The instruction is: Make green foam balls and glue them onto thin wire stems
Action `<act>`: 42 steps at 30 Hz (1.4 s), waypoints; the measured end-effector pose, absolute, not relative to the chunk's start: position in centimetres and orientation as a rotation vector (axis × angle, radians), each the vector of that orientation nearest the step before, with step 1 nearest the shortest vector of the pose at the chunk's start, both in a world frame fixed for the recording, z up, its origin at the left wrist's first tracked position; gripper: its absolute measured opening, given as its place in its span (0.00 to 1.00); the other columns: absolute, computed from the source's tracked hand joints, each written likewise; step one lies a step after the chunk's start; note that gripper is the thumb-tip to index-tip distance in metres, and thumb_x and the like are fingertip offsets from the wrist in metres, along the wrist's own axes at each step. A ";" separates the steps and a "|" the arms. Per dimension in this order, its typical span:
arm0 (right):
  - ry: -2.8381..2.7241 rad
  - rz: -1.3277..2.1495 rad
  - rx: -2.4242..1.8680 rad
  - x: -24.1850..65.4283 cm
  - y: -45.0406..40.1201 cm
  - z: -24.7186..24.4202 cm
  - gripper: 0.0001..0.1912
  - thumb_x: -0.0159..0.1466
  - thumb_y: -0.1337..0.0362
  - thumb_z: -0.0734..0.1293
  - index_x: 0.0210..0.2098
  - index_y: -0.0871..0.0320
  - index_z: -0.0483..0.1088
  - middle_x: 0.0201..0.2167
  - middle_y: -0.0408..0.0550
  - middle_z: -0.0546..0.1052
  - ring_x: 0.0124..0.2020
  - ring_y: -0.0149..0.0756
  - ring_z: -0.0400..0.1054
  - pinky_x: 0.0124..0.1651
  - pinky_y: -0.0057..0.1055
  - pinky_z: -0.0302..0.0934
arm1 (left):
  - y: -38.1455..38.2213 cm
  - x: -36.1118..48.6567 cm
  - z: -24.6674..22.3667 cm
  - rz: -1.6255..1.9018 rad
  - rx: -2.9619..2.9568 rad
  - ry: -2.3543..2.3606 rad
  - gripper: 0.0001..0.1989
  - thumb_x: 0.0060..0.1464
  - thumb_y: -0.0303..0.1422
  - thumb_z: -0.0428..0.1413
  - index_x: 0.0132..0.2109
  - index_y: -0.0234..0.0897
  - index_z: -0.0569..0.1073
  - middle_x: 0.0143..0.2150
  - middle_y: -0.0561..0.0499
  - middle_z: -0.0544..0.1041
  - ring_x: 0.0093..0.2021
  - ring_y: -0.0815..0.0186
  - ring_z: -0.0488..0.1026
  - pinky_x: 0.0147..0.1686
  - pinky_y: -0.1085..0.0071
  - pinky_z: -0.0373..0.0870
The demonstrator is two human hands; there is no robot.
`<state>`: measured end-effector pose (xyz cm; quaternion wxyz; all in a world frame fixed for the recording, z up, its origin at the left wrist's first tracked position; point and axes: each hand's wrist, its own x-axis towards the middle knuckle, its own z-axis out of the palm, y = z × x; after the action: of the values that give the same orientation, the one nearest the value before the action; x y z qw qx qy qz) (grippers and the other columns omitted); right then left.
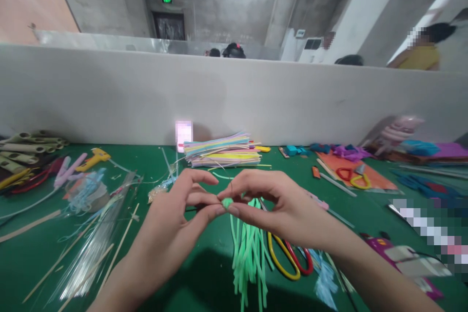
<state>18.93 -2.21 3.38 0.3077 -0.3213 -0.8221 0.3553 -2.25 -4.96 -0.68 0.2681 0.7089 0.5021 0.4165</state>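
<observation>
My left hand [173,219] and my right hand [265,200] meet above the table. Between their fingertips they pinch a small green folded strip [227,203]; its exact shape is mostly covered by the fingers. Beneath my right hand, a bunch of light green strips [250,253] lies spread towards me. Whether the pinched strip joins this bunch, I cannot tell. Scissors [272,249] with yellow and red handles rest just right of the bunch, their blades partly hidden by the strips and my hand.
Pastel sticks [223,151] are piled against the white partition [146,92]. At left lie a yellow glue gun [95,157], clear glue sticks [93,248] and bamboo tubes [25,147]. To the right are an orange sheet [373,178], blue fringe [323,278] and a purple item [387,253].
</observation>
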 end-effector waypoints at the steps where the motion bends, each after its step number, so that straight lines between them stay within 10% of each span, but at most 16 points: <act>1: -2.186 0.912 -0.850 18.9 -2.2 3.4 0.05 0.67 0.63 0.69 0.41 0.54 0.77 0.37 0.43 0.79 0.36 0.30 0.72 0.38 0.27 0.66 | -4.9 -2.1 -0.8 1.162 1.917 1.376 0.14 0.59 0.41 0.61 0.49 0.48 0.68 0.32 0.60 0.83 0.37 0.66 0.82 0.28 0.77 0.70; 6: -2.196 0.921 -0.960 19.1 -1.6 2.4 0.06 0.70 0.61 0.65 0.41 0.55 0.72 0.40 0.44 0.77 0.39 0.32 0.69 0.41 0.29 0.64 | -4.2 -1.5 -0.8 1.103 2.171 1.384 0.01 0.63 0.33 0.57 0.42 0.44 0.73 0.38 0.58 0.82 0.37 0.66 0.79 0.36 0.72 0.70; 42: -1.939 1.033 -1.136 17.8 2.0 -3.9 0.12 0.61 0.57 0.69 0.27 0.59 0.76 0.25 0.46 0.77 0.29 0.35 0.66 0.34 0.32 0.56 | -0.9 -0.5 -3.9 0.859 2.340 1.436 0.09 0.62 0.24 0.54 0.39 0.35 0.79 0.36 0.48 0.82 0.36 0.59 0.78 0.36 0.65 0.68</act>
<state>17.83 2.01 -3.88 0.3281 -0.4340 -0.7405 0.3946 -0.49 -0.93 -3.90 0.1321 0.8063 0.4947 0.2962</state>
